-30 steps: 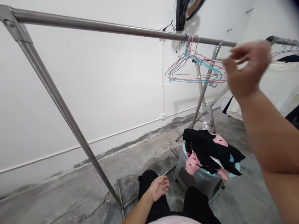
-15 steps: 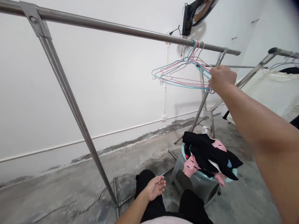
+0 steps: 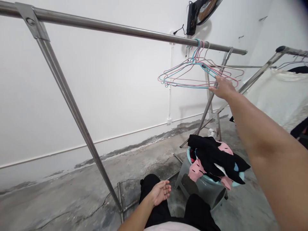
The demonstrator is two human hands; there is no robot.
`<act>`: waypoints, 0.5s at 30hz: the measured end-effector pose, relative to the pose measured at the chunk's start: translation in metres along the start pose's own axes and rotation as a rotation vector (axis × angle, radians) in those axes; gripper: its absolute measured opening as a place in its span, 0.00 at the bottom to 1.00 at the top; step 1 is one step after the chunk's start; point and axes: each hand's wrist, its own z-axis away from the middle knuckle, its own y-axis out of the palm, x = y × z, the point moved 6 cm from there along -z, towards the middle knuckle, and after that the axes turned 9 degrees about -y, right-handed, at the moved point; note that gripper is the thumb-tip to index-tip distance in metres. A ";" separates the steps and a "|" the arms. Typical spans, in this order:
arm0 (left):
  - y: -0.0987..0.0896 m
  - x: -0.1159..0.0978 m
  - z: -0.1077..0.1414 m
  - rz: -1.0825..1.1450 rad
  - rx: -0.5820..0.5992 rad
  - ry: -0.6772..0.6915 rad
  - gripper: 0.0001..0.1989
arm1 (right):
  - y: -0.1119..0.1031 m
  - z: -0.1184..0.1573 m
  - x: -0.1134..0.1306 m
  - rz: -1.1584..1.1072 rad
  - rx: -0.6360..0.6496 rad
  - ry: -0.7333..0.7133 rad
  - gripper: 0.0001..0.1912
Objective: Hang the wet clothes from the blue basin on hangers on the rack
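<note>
Several blue, pink and grey wire clothes hangers (image 3: 183, 84) hang bunched by their hooks on a metal rail. My right hand (image 3: 224, 87) is stretched out to their right-hand corners, with its fingers round the blue ones. The right ends of some pink and grey hangers stick out beyond that hand. My left hand (image 3: 160, 193) rests low over my leg, palm up and fingers loosely apart, holding nothing. Below the hangers, a heap of black and pink clothes (image 3: 214, 157) fills a light blue basin (image 3: 241, 179).
The basin stands on a grey stool (image 3: 209, 189). A slanted rack leg (image 3: 74, 112) comes down on my left from the rail (image 3: 108, 28). Pale garments (image 3: 276, 93) hang on a second rack at right. A black wall fan (image 3: 204, 12) is mounted above.
My right hand has moved slightly left and its grip has loosened. The right ends of some pink and grey hangers now spread out past it. My left hand stays put.
</note>
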 end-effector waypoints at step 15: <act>0.005 0.001 -0.002 -0.035 -0.004 -0.015 0.08 | 0.023 0.019 0.073 -0.156 -0.127 -0.132 0.03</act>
